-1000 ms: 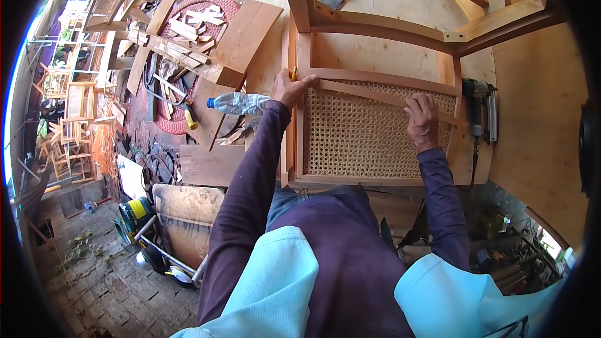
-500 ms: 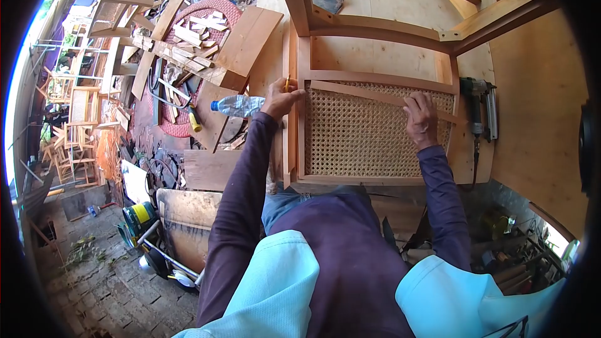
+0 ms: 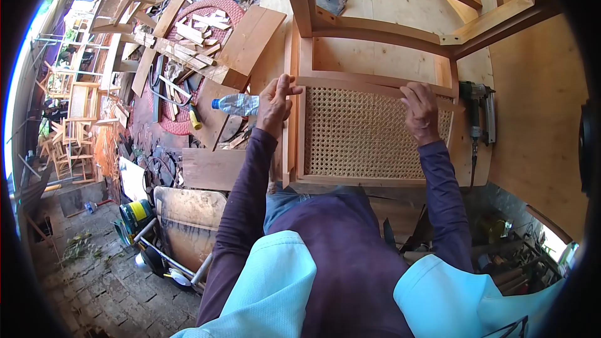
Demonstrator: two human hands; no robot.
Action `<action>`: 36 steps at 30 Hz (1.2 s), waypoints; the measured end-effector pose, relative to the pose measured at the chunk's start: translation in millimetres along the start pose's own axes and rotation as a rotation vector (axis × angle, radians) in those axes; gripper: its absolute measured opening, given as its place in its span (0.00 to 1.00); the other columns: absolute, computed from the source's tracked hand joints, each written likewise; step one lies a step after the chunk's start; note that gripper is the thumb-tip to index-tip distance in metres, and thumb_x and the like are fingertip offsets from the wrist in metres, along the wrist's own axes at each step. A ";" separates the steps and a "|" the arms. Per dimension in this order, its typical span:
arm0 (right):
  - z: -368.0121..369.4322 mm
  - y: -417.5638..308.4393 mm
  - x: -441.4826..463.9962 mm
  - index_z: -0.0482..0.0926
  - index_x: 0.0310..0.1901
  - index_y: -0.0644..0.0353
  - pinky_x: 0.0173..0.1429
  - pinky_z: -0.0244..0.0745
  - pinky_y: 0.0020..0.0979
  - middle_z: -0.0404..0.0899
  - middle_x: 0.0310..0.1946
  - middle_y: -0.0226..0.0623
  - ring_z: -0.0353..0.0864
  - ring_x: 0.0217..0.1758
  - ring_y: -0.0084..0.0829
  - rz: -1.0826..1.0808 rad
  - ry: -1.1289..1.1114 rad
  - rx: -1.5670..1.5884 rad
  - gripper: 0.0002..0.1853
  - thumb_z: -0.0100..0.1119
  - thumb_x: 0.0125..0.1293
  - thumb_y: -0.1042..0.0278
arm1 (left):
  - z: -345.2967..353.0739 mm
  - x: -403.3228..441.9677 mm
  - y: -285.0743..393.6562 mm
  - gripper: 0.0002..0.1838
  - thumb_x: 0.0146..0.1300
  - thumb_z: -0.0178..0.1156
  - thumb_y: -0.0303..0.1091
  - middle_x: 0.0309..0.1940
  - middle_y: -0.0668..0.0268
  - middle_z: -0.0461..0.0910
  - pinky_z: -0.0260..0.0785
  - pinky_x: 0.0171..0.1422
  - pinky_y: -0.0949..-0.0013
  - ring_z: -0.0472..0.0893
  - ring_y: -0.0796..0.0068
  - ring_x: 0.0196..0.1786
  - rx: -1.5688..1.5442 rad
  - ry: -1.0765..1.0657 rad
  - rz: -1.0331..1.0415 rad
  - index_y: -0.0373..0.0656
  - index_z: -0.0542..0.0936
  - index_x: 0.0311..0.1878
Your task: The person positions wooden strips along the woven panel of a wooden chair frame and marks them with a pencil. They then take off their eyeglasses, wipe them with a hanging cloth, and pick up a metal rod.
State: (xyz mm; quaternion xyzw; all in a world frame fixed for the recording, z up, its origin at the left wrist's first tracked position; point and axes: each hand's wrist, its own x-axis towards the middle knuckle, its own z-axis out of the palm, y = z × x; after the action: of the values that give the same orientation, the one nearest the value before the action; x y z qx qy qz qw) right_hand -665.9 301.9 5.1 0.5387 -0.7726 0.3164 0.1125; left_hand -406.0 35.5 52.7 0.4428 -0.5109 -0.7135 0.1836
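A chair-like wooden frame [image 3: 305, 125] holds a panel of woven cane [image 3: 363, 131] in front of me. Across the panel's far side lies a thin wooden strip [image 3: 350, 84], slanting slightly down to the right. My right hand [image 3: 421, 112] pinches this strip toward its right end, over the cane. At its left end, beside the frame's left rail, my left hand [image 3: 274, 105] has thumb and forefinger closed about the strip's tip. Whether those fingers hold anything else is hidden.
A nail gun [image 3: 477, 109] with a hose lies right of the frame. To the left are a plastic bottle [image 3: 238, 104], a yellow-handled screwdriver [image 3: 195, 117], a hacksaw [image 3: 156, 78] and wood offcuts [image 3: 191, 31] on a red round surface. Upright frame members [image 3: 382, 30] rise beyond the panel.
The strip has shifted left and lies closer along the far rail. My left hand has turned more upright at its end; a small orange-yellow object seen at those fingers earlier no longer shows.
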 end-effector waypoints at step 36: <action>39.2 24.5 -20.6 0.84 0.44 0.56 0.55 0.73 0.43 0.79 0.44 0.32 0.79 0.51 0.40 0.101 0.065 -0.124 0.12 0.70 0.58 0.77 | -14.0 60.6 -55.8 0.06 0.76 0.68 0.29 0.34 0.65 0.86 0.76 0.40 0.75 0.83 0.79 0.32 0.211 0.035 0.293 0.37 0.83 0.49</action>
State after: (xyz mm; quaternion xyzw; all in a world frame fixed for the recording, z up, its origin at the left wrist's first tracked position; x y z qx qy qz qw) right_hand -673.3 299.1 -44.9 0.4803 -0.8130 0.2906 0.1546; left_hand -416.6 7.2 -25.2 0.3929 -0.6387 -0.6138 0.2469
